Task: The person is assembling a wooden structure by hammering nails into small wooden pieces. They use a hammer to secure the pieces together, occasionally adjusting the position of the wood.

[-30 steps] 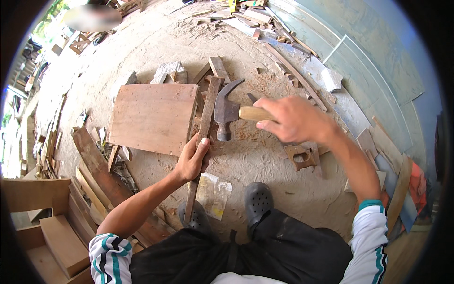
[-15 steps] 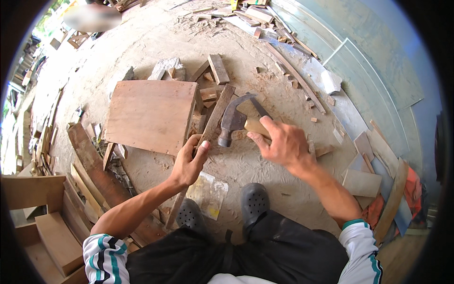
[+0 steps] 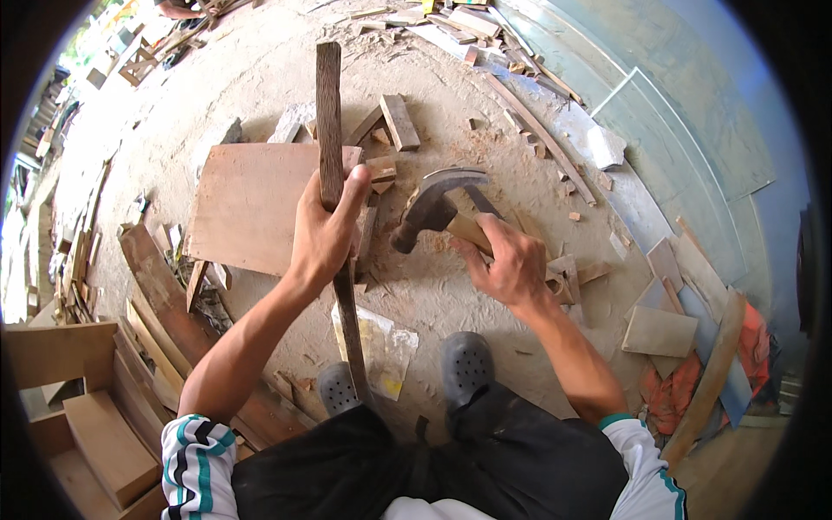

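Observation:
My left hand [image 3: 325,227] is wrapped round a narrow, weathered wooden strip [image 3: 329,113]. One end of the strip rises past the hand, and the other reaches down beside my left shoe. In my right hand [image 3: 507,260] is a claw hammer [image 3: 426,206], gripped by its pale handle close to the head. A dark, flat piece [image 3: 482,199] juts out beside the hammer head; I cannot tell whether it is a separate tool in the same grip. Beyond my left hand, a reddish-brown plywood panel [image 3: 260,204] lies over wood offcuts.
Wood blocks [image 3: 399,123] and grey stone chunks lie behind the panel. Long boards [image 3: 165,286] and open wooden boxes [image 3: 108,442] are on the left. Glass sheets [image 3: 667,147] lean at the right, above wood scraps and orange cloth [image 3: 672,394]. Another person's arm [image 3: 180,9] shows far left.
My left hand has lifted the wooden strip and tilted it from a rightward slant to nearly upright. The hammer in my right hand has turned slightly and shifted a little.

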`<state>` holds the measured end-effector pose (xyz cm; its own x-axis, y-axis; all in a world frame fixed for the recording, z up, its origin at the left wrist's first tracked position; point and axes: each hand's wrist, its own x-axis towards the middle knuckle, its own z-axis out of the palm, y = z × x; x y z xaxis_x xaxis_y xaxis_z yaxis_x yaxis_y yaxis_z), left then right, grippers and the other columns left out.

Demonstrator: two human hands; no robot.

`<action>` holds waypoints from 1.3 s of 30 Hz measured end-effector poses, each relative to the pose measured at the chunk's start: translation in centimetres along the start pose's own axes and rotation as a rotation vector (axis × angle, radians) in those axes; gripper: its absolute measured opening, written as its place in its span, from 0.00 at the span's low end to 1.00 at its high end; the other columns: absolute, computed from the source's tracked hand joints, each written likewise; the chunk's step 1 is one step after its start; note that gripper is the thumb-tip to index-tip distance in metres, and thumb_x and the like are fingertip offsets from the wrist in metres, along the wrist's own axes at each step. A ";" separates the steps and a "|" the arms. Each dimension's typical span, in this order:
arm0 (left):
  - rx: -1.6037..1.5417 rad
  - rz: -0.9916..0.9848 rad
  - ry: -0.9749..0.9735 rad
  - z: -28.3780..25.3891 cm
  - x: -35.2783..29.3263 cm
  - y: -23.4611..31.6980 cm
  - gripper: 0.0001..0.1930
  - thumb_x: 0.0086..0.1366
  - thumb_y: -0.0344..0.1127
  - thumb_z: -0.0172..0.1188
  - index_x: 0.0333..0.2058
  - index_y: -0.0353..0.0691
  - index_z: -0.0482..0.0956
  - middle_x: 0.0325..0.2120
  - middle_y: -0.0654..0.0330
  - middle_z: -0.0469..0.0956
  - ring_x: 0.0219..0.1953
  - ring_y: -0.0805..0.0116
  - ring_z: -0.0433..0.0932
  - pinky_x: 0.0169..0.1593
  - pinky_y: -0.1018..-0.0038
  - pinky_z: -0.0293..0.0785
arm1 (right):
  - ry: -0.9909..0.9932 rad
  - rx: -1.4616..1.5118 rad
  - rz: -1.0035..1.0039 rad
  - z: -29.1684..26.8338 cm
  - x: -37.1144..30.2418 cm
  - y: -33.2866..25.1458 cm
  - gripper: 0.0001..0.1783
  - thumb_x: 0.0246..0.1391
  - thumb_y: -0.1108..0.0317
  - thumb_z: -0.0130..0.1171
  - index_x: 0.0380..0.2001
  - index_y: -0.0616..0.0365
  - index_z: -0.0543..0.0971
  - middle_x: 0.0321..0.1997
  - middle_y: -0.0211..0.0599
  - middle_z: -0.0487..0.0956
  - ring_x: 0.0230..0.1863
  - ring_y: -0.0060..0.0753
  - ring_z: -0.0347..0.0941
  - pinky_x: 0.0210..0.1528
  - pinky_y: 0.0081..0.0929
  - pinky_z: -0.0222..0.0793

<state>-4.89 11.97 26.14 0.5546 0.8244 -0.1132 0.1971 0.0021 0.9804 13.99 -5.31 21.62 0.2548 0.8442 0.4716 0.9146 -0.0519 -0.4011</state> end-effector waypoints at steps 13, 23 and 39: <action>0.424 -0.144 -0.252 6.1 0.3 -8.2 0.30 0.73 0.61 0.53 0.46 0.34 0.61 0.27 0.56 0.74 0.24 0.67 0.77 0.26 0.67 0.77 | -0.059 0.027 0.101 -1.8 -5.6 3.3 0.25 0.61 0.43 0.62 0.28 0.56 0.75 0.21 0.39 0.80 0.17 0.41 0.78 0.19 0.35 0.73; 0.758 -0.005 -0.506 13.0 -1.4 -19.6 0.26 0.72 0.49 0.53 0.53 0.29 0.71 0.42 0.34 0.78 0.48 0.35 0.79 0.53 0.47 0.74 | -0.190 0.171 0.594 1.8 -14.9 7.0 0.24 0.59 0.48 0.65 0.34 0.62 0.77 0.24 0.56 0.77 0.27 0.63 0.75 0.30 0.45 0.69; 1.225 0.011 0.028 10.9 12.6 -23.4 0.13 0.68 0.35 0.56 0.44 0.31 0.77 0.43 0.40 0.81 0.44 0.42 0.84 0.46 0.55 0.82 | -0.476 0.230 0.713 6.4 -20.1 7.5 0.29 0.59 0.40 0.61 0.30 0.60 0.76 0.21 0.56 0.80 0.28 0.64 0.79 0.31 0.53 0.73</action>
<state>6.33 16.15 -0.03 0.5465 0.8329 -0.0875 0.8310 -0.5263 0.1802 13.72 -19.22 4.13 0.5353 0.7871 -0.3065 0.4895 -0.5848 -0.6469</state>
